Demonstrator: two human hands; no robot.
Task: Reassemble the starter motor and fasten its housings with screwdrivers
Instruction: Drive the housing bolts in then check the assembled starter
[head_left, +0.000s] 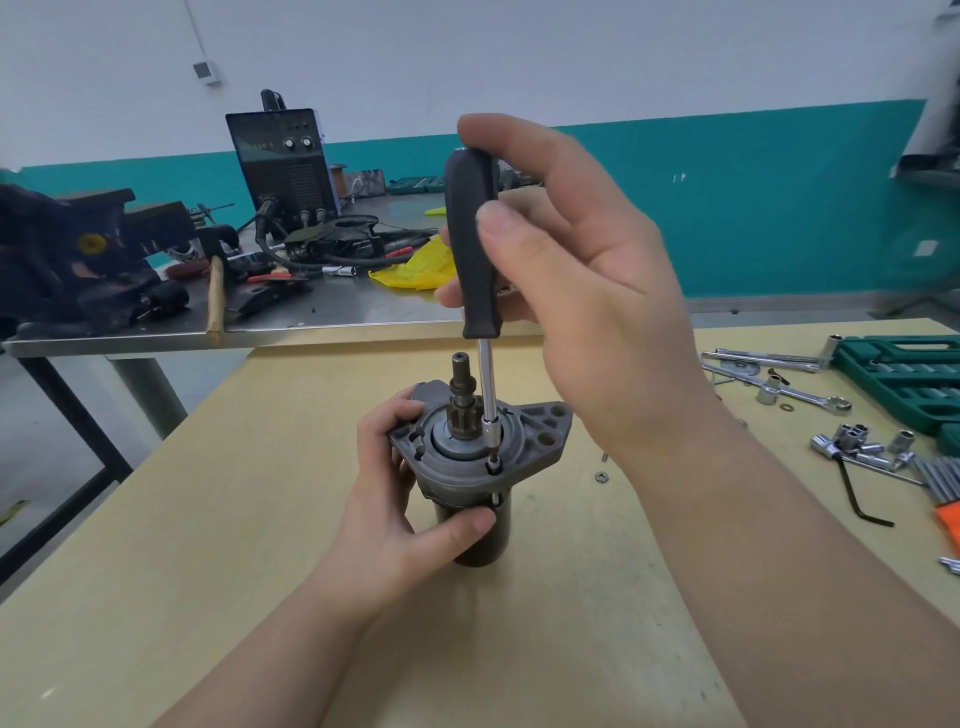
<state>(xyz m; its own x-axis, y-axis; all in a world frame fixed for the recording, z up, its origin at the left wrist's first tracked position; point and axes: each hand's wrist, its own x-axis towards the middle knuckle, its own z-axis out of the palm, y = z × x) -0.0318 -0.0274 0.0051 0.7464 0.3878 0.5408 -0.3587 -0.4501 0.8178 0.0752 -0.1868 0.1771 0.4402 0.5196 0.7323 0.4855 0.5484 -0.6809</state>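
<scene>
Near the bench (208, 545) middle, the motor (470, 467) stands upright; the left hand (400, 499) has its fingers curled round the housing. Right hand (587, 291) fingers grip the screwdriver (475, 249) handle; its tip sits on a housing screw (492, 462); sockets (857, 441) lie near the right edge.

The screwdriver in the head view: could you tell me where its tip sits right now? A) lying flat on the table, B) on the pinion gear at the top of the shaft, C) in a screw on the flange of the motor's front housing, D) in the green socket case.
C: the screwdriver, held upright by the right hand, meets a screw on the starter motor flange, which the left hand steadies.
</scene>
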